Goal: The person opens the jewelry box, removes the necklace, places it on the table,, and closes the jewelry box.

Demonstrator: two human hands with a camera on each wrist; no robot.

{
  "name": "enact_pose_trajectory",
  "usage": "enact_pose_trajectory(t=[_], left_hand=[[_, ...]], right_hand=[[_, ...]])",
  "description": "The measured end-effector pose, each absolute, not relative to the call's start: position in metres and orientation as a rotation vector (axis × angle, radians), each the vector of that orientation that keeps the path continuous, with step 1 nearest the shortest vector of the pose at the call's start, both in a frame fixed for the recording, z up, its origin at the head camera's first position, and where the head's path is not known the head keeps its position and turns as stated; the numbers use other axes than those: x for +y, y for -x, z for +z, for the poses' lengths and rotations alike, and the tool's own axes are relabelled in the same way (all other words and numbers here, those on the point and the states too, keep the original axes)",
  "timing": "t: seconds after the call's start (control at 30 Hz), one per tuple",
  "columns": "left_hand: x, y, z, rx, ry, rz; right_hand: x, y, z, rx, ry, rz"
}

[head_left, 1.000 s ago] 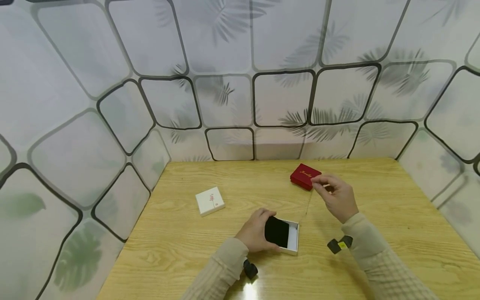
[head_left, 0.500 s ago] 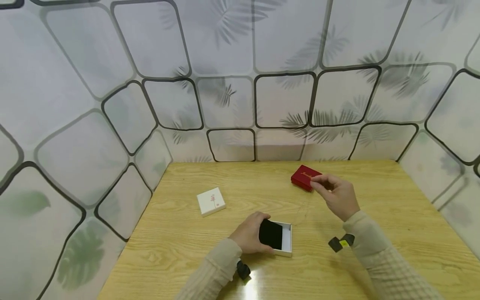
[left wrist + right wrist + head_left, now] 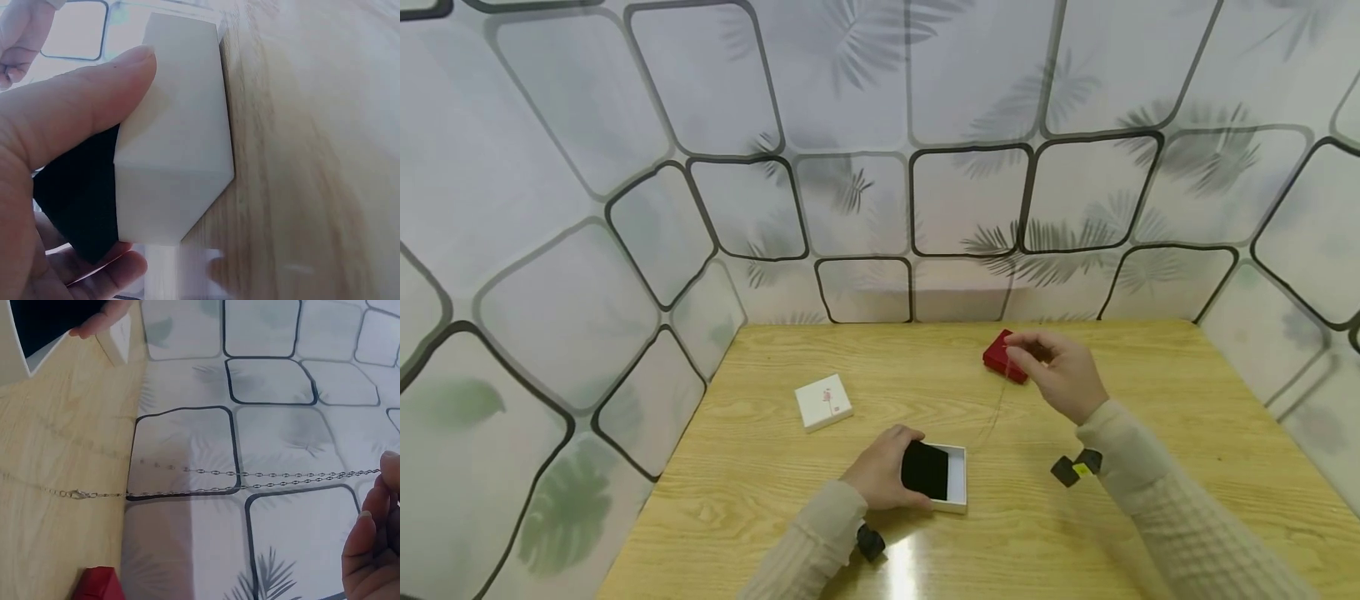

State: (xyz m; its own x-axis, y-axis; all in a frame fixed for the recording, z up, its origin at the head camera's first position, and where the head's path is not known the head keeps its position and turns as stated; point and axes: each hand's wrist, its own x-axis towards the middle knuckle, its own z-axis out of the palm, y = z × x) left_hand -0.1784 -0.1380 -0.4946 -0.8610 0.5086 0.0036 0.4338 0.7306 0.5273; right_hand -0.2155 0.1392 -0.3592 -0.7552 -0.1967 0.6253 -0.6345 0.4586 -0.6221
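My right hand [image 3: 1060, 379] pinches a thin silver chain necklace [image 3: 275, 481] between thumb and fingertip. Two strands of it hang down toward the table, and a small clasp [image 3: 78, 494] shows on one strand in the right wrist view. With my left hand [image 3: 880, 475] I grip an open white box [image 3: 957, 504] across its sides, the thumb along the near wall [image 3: 178, 106]. A black pad [image 3: 925, 471] sits in that box, tilted up under the left palm, and bare white floor shows beside it at the right.
A white lid [image 3: 823, 402] with a pink flower print lies on the wooden table [image 3: 760, 533] at the left. Behind my right hand a red jewelry box [image 3: 1000, 360] stands near the back, partly covered by the fingers. Patterned cloth walls [image 3: 970, 200] enclose the table.
My left hand has slid the white box with its black pad to the left. My right hand has shifted slightly left with the necklace, covering more of the red box.
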Motion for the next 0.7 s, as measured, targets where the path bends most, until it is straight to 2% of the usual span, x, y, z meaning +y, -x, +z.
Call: enact_pose_trajectory(t=[0.33,0.7], left_hand=[[-0.149,0.172,-0.494,2.794,-0.754,0.812],[-0.151,0.168,-0.491,2.794,-0.746,0.828]], right_hand=[[0.134,0.26,-0.36,-2.206,-0.825,1.213],[0.102,0.303,-0.344,-2.357,-0.949,1.08]])
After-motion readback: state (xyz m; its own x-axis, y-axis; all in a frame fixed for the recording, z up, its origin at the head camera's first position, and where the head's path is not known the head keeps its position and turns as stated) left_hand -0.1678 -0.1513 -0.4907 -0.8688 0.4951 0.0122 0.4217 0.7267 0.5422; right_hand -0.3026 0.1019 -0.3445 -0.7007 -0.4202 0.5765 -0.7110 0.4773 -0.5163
